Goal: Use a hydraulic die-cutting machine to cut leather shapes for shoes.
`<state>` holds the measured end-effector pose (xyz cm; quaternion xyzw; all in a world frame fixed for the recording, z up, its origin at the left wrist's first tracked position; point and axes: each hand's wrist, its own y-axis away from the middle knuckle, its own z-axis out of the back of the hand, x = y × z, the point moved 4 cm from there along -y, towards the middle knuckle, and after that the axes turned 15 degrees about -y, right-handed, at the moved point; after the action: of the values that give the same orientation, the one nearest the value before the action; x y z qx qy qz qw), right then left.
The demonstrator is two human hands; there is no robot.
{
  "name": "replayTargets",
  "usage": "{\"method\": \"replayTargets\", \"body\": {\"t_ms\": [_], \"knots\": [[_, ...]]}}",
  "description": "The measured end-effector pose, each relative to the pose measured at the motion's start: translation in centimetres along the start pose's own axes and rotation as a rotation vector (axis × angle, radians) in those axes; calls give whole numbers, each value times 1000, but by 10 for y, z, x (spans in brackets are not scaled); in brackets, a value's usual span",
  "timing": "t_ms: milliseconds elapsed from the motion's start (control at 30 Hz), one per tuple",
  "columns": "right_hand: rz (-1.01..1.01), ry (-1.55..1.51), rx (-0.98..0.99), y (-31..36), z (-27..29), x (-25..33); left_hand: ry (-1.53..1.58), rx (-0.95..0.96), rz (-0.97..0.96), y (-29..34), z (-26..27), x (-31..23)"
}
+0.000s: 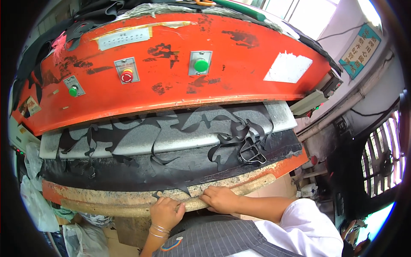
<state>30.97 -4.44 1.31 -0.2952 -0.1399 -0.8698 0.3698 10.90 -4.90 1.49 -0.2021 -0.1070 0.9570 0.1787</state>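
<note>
My left hand point(166, 212), with thin bangles at the wrist, curls over the worn pale front rail point(239, 189) of a red press. To its right my right hand point(220, 199) is closed over the same rail, its fingertips partly hidden. Small dark scraps point(183, 189) lie just ahead of both hands. Beyond them is the black bed point(124, 173), bearing a white cutting board point(124, 141) draped with cut-out strips of dark sheet material point(102, 135). A metal-edged cutting die point(251, 153) stands at the board's front right, among loose strips.
The red press head point(171, 92) hangs low over the board's far part. It carries green buttons point(201, 65) and a red stop button point(126, 76). Dark sheets point(47, 38) are heaped on top at left. Plastic bags point(38, 210) stand at the left; a pipe point(342, 107) runs along the right wall.
</note>
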Motion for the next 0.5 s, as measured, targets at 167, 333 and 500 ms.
{"method": "replayTargets", "body": {"t_ms": [167,333,500], "knots": [[87,-71,307,-27,41,-22,-79,86,76,-8,-1,1],[492,317,-180,-136,157,-89,-52,594,-34,-65,4,16],[758,620,-166,-242,178,-174,80,160,-137,-190,-39,21]]}}
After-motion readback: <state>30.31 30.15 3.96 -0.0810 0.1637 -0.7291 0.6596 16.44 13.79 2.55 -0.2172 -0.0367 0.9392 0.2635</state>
